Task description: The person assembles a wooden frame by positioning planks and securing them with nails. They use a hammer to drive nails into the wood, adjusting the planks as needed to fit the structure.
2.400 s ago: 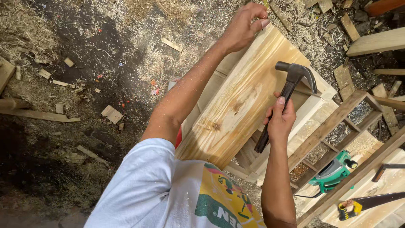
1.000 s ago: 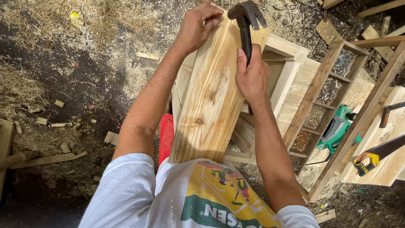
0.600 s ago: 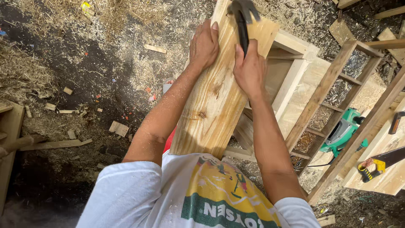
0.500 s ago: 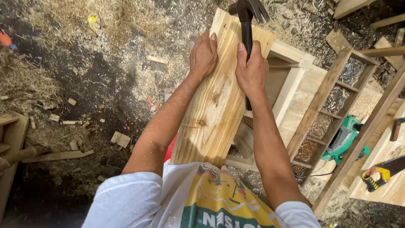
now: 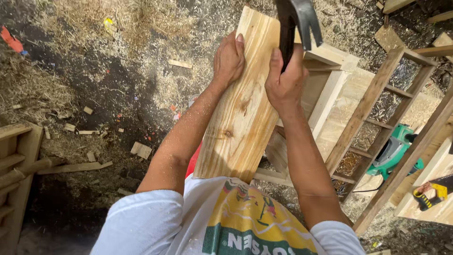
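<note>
We see 2 hands on 1 pale pine plank (image 5: 243, 108), which slopes from the person's chest up and away toward the far side. The left hand (image 5: 230, 59) is curled over the plank's left edge near its far end, fingers wrapped around it. The right hand (image 5: 285, 82) is closed around the dark handle of a claw hammer (image 5: 295, 23), head uppermost, pressed against the plank's right edge. Right of the plank stands an open wooden box frame (image 5: 330, 75), then a ladder-like wooden rack (image 5: 377, 101). A green power tool (image 5: 394, 151) lies beyond, on the sawdust-strewn ground (image 5: 108, 85).
</note>
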Available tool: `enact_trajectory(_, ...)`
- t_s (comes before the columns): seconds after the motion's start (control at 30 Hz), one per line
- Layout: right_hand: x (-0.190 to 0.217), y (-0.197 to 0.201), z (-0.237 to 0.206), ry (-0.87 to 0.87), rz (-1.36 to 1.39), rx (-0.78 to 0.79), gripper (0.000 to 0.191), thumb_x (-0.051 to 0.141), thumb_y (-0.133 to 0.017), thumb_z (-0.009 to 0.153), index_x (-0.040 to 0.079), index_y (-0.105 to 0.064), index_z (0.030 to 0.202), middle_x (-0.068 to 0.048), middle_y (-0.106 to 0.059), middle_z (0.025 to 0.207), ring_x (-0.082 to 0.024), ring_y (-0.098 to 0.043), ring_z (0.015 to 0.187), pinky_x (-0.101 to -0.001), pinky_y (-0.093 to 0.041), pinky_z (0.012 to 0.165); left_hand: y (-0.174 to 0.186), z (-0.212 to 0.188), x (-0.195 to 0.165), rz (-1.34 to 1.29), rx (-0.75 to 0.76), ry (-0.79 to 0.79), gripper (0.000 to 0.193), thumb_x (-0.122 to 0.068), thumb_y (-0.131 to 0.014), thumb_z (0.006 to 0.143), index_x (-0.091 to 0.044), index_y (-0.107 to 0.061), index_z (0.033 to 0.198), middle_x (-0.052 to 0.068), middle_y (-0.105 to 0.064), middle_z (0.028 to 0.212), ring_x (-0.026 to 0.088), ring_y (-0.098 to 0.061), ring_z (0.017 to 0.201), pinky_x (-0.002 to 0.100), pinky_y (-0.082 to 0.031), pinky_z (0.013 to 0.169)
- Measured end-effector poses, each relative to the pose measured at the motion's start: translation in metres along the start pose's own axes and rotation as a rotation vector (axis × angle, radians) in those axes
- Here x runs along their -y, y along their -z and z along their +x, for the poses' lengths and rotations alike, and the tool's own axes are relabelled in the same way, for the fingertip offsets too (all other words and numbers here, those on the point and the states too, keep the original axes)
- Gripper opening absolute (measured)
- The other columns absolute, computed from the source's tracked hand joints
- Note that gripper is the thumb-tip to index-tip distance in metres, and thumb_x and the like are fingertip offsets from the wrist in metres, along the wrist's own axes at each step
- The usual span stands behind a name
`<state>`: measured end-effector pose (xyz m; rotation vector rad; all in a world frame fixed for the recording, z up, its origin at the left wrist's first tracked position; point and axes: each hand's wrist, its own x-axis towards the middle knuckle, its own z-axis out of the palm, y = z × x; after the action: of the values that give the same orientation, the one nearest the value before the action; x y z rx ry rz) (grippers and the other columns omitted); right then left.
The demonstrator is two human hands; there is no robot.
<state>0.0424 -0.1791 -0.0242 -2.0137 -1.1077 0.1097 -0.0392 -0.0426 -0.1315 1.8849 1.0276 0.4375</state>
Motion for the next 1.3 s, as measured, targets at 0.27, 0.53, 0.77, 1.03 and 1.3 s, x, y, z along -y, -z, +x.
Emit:
enact_trajectory(0.27,-0.003,-0.007,0.015,-0.254,-0.343,0.283,0.037,0.035,-0.056,0.11,-0.002,-0.055,0.113,-0.027,-0.069,0.076,-0.049,-0.067,0.072,-0.0587,-0.049,0.065,0.006,0.001,-0.014,0.001,0.02,0.042,0.054,-0.039,-0.025,0.111,-0.001,-0.063,0.119,0.016,-0.066,0.094,0.029,-0.067,0.087,0.048,-0.054,0.08)
enact_trajectory(0.53,-0.031,0.081,-0.064,-0.451,-0.235,0.142,0.041,0.034,-0.063,0.102,-0.002,-0.06,0.121,-0.02,-0.07,0.075,-0.04,-0.069,0.066,-0.0497,-0.053,0.065,-0.004,-0.008,-0.033,-0.074,0.069,-0.04,0.045,-0.038,-0.031,0.111,-0.008,-0.064,0.105,0.002,-0.056,0.074,0.013,-0.053,0.062,0.033,-0.047,0.053)
enact_trajectory(0.77,-0.101,0.179,-0.273,-0.674,-0.355,-0.328,0.042,0.032,-0.071,0.101,0.003,-0.065,0.13,-0.02,-0.072,0.115,-0.04,-0.069,0.102,-0.0461,-0.054,0.087,0.009,-0.049,-0.03,-0.351,0.238,-0.05,0.041,-0.04,-0.05,0.114,-0.003,-0.057,0.099,0.007,-0.056,0.084,0.016,-0.053,0.077,0.034,-0.045,0.069)
enact_trajectory(1.03,-0.158,0.178,-0.373,-0.83,-0.195,-0.469,0.031,0.02,-0.075,0.096,0.004,-0.072,0.123,-0.017,-0.072,0.111,-0.033,-0.071,0.095,-0.0407,-0.054,0.085,0.052,-0.204,0.013,-0.284,0.307,0.333,0.033,-0.028,-0.065,0.109,-0.002,-0.064,0.129,0.009,-0.066,0.102,0.017,-0.042,0.075,0.031,-0.035,0.066)
enact_trajectory(1.3,-0.235,0.259,-0.395,-0.84,-0.188,-0.663,0.01,0.001,-0.074,0.09,0.009,-0.077,0.094,-0.004,-0.079,0.087,-0.014,-0.077,0.075,-0.0316,-0.06,0.071,0.08,-0.315,0.056,-0.366,0.392,0.5,0.04,-0.03,-0.071,0.104,0.002,-0.061,0.127,0.009,-0.069,0.108,0.017,-0.062,0.095,0.032,-0.051,0.082)
